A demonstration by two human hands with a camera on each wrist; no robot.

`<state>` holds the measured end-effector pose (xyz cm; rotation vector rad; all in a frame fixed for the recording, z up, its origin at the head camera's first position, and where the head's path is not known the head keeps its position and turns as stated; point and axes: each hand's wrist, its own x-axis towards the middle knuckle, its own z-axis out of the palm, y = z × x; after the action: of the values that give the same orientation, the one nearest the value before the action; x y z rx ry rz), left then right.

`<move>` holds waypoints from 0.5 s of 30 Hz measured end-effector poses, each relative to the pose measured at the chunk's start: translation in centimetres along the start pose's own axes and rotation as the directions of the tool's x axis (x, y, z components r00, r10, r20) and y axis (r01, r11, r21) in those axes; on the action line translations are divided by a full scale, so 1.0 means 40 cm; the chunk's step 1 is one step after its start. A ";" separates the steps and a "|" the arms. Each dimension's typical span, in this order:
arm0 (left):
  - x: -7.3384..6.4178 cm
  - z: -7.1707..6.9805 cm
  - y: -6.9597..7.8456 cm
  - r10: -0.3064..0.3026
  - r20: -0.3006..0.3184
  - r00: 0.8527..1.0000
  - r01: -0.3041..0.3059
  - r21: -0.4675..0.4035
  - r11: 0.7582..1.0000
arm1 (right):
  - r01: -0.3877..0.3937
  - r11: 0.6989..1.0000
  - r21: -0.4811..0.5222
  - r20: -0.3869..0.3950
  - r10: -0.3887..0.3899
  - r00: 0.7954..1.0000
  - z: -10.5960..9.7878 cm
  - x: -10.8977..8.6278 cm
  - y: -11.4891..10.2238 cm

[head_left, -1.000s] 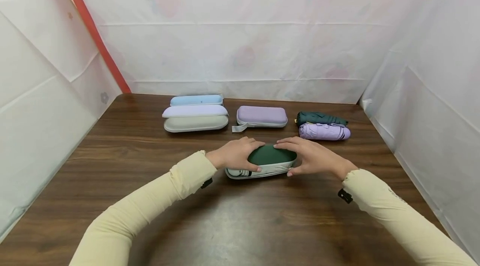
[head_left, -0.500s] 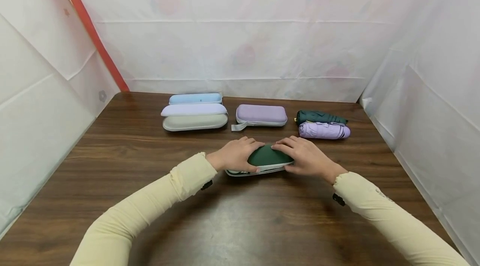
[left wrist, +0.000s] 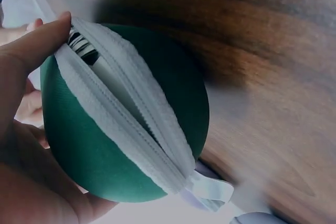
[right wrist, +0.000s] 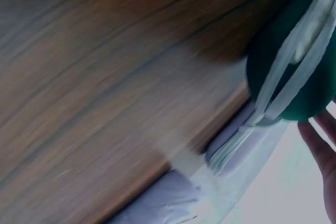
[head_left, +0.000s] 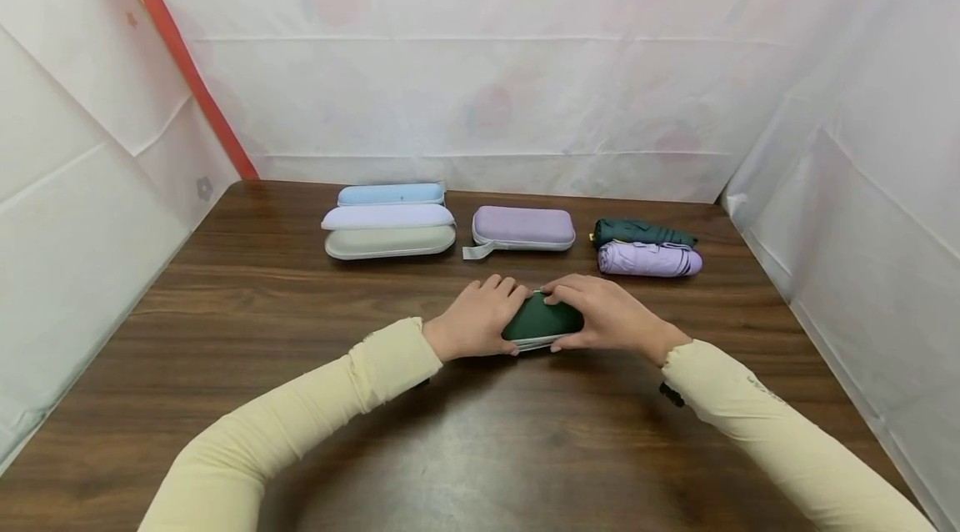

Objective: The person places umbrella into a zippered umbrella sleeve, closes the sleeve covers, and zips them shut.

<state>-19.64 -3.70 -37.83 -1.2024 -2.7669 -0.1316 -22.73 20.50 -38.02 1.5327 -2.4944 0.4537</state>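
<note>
A dark green zip case (head_left: 543,320) with a light grey zip band lies at mid-table between my two hands. My left hand (head_left: 477,317) grips its left end, fingers over the top and thumb at the front seam. On the other end my right hand (head_left: 611,315) holds the lid, its thumb low at the front edge. The left wrist view shows the zip parted along the case (left wrist: 94,135). Through that gap appears a white thing with black stripes (left wrist: 107,72), mostly hidden inside. A grey pull loop (left wrist: 212,188) sticks out at the case's end.
Behind, a purple case (head_left: 523,228) lies mid-table. At back left are a blue case (head_left: 392,194) and an opened case with a lilac lid (head_left: 386,217) and grey base (head_left: 390,243). Two folded umbrellas, dark green (head_left: 641,233) and lilac (head_left: 648,259), lie at back right.
The green case's lid has come down, narrowing the front gap and covering the striped thing from the head view. My left hand has shifted slightly right; my right hand has moved slightly left.
</note>
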 end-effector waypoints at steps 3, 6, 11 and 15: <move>-0.004 -0.001 -0.007 0.023 0.009 1.000 -0.023 0.001 1.000 | -0.011 1.000 -0.026 0.029 0.012 0.999 0.006 0.017 -0.012; -0.006 -0.008 -0.046 0.010 0.098 0.995 0.007 -0.169 0.986 | -0.007 0.999 -0.053 0.058 0.010 0.998 0.010 0.026 -0.018; -0.006 -0.016 -0.148 -0.014 0.214 0.977 0.133 -0.551 0.824 | 0.000 0.998 -0.070 0.092 0.006 0.996 0.010 0.029 -0.022; 0.001 -0.015 -0.198 0.041 0.278 0.960 0.162 -0.665 0.729 | -0.008 0.997 -0.073 0.105 0.016 0.994 0.006 0.031 -0.022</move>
<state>-25.42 -9.16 -37.46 -1.3339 -3.1046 -1.1829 -22.51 18.99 -37.72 1.5538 -2.5693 0.2876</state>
